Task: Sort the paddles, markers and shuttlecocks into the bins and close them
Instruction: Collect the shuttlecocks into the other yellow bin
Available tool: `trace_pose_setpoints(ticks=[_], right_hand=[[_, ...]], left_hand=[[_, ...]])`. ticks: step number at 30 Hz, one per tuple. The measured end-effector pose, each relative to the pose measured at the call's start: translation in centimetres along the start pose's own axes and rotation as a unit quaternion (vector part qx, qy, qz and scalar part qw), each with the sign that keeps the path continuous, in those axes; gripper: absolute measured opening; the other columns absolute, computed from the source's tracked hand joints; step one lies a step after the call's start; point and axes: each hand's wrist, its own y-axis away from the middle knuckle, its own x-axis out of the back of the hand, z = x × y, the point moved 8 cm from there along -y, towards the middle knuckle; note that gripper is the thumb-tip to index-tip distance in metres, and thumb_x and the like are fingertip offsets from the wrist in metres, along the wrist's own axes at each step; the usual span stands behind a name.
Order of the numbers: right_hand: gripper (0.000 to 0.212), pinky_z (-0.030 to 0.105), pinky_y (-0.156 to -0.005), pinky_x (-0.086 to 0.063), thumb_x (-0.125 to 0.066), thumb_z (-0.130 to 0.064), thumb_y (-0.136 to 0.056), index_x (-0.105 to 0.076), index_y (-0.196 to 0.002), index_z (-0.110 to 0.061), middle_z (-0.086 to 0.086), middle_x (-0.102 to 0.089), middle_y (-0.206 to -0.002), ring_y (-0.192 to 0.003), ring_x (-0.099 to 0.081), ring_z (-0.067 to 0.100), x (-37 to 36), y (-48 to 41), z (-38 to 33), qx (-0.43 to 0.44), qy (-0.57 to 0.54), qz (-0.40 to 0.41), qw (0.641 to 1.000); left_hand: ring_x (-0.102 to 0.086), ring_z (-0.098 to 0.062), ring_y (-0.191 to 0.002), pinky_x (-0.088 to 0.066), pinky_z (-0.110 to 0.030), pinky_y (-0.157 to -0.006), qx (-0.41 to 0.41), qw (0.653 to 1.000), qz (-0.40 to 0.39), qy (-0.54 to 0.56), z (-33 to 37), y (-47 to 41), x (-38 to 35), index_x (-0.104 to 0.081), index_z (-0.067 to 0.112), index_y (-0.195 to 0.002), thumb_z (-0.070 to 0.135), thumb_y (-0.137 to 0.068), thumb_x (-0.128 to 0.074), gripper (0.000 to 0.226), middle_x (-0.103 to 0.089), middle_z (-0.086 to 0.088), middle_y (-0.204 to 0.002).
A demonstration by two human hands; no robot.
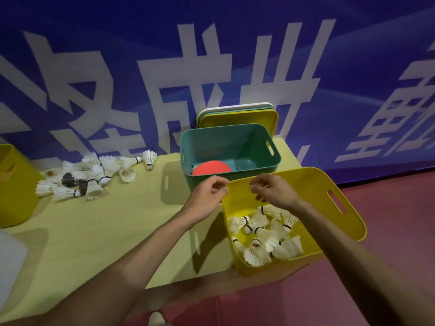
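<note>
1. Far left: yellow tub (16,184), cut off by the frame edge.
2. Loose shuttlecocks (89,177), heaped on the table (94,231), unsorted.
3. Green bin (235,142), with a red paddle (210,168) inside.
4. My left hand (208,195), fingers loosely curled, holding nothing, at the rim of the yellow bin (306,189).
5. Lids (237,118), stacked behind the green bin, unused.
6. My right hand (270,191), likewise curled and empty, above the binned shuttlecocks (259,241).

Handling note: I judge it best to lift a few from the heap per trip, held by the cork ends, and release them low so the feathers aren't crushed.
</note>
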Motion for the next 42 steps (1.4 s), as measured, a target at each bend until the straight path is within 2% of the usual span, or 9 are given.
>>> trace_pose_setpoints(ticks=[7,13,17,21,25,28,33,38,42], right_hand=[[0.006,0.035,-0.065,-0.055,-0.061,-0.017,-0.091,-0.066,-0.094,-0.015,0.002,-0.067,-0.072,-0.063,-0.067,0.017,-6.8,-3.7,-9.1,0.064,-0.015,-0.027,0.997],[0.014,0.036,-0.066,-0.056,-0.058,-0.017,-0.093,-0.064,-0.104,-0.009,0.004,-0.067,-0.082,-0.067,-0.065,0.015,-15.7,-7.7,-15.7,0.069,-0.021,-0.110,0.991],[0.013,0.035,-0.062,-0.056,-0.059,-0.021,-0.091,-0.064,-0.103,-0.017,0.007,-0.069,-0.090,-0.073,-0.067,0.018,-21.9,-10.7,-18.4,0.055,-0.009,-0.143,0.988],[0.019,0.042,-0.072,-0.057,-0.060,-0.029,-0.090,-0.063,-0.107,-0.022,-0.001,-0.066,-0.095,-0.082,-0.065,0.019,-27.4,-14.1,-19.8,0.037,0.007,-0.164,0.986],[0.029,0.038,-0.084,-0.054,-0.061,-0.030,-0.089,-0.062,-0.115,-0.016,-0.003,-0.065,-0.097,-0.090,-0.063,0.018,-32.1,-18.0,-20.5,0.022,0.047,-0.162,0.985],[0.033,0.033,-0.082,-0.051,-0.061,-0.029,-0.089,-0.060,-0.118,-0.012,0.000,-0.065,-0.097,-0.089,-0.062,0.020,-35.2,-19.7,-20.1,0.001,0.073,-0.162,0.984],[0.040,0.024,-0.083,-0.039,-0.060,-0.028,-0.090,-0.056,-0.125,-0.010,0.013,-0.059,-0.123,-0.110,-0.056,0.024,-38.3,-22.3,-20.1,0.006,0.148,-0.153,0.977],[0.049,0.034,-0.102,-0.038,-0.060,-0.031,-0.089,-0.047,-0.134,-0.015,0.015,-0.040,-0.136,-0.122,-0.046,0.030,-39.5,-25.1,-20.1,-0.018,0.151,-0.104,0.983],[0.060,0.041,-0.111,-0.033,-0.060,-0.030,-0.089,-0.037,-0.144,-0.018,0.014,-0.022,-0.150,-0.139,-0.023,0.032,-41.4,-26.2,-20.9,0.014,0.187,-0.096,0.978]], left_hand=[[-0.065,-0.016,-0.095,-0.051,-0.029,-0.088,0.028,0.995,0.086,0.049,-3.9,-0.3,10.4,-0.064,0.033,-0.096,0.017,-0.092,-0.057,0.017,-0.068,0.001,-0.100],[-0.067,-0.015,-0.090,-0.046,-0.023,-0.079,0.090,0.981,0.151,0.085,-10.6,0.5,19.7,-0.066,0.029,-0.097,0.014,-0.090,-0.056,0.019,-0.068,-0.003,-0.095],[-0.066,-0.014,-0.091,-0.045,-0.021,-0.075,0.133,0.969,0.181,0.098,-16.0,1.1,25.1,-0.067,0.026,-0.099,0.015,-0.091,-0.056,0.018,-0.068,-0.002,-0.095],[-0.064,-0.014,-0.094,-0.045,-0.022,-0.077,0.171,0.961,0.196,0.096,-21.5,1.3,29.7,-0.066,0.029,-0.097,0.015,-0.091,-0.054,0.020,-0.067,0.001,-0.097],[-0.062,-0.010,-0.093,-0.046,-0.022,-0.074,0.206,0.954,0.209,0.069,-26.7,0.5,33.4,-0.067,0.026,-0.100,0.014,-0.091,-0.050,0.022,-0.065,0.004,-0.102],[-0.061,-0.015,-0.099,-0.047,-0.026,-0.081,0.232,0.956,0.175,0.031,-29.6,-1.1,34.3,-0.067,0.023,-0.105,0.014,-0.090,-0.051,0.024,-0.065,0.001,-0.110],[-0.057,-0.018,-0.102,-0.042,-0.024,-0.078,0.235,0.958,0.162,-0.032,-33.0,-4.1,36.4,-0.065,0.015,-0.110,0.013,-0.091,-0.055,0.022,-0.059,-0.010,-0.117],[-0.057,-0.022,-0.088,-0.043,-0.026,-0.077,0.229,0.952,0.184,-0.091,-35.9,-5.6,38.1,-0.060,0.030,-0.120,0.024,-0.094,-0.052,0.028,-0.045,-0.006,-0.112],[-0.054,-0.025,-0.101,-0.041,-0.027,-0.084,0.249,0.945,0.193,-0.089,-37.2,-6.4,37.8,-0.056,0.035,-0.127,0.037,-0.096,-0.048,0.032,-0.040,-0.004,-0.115]])
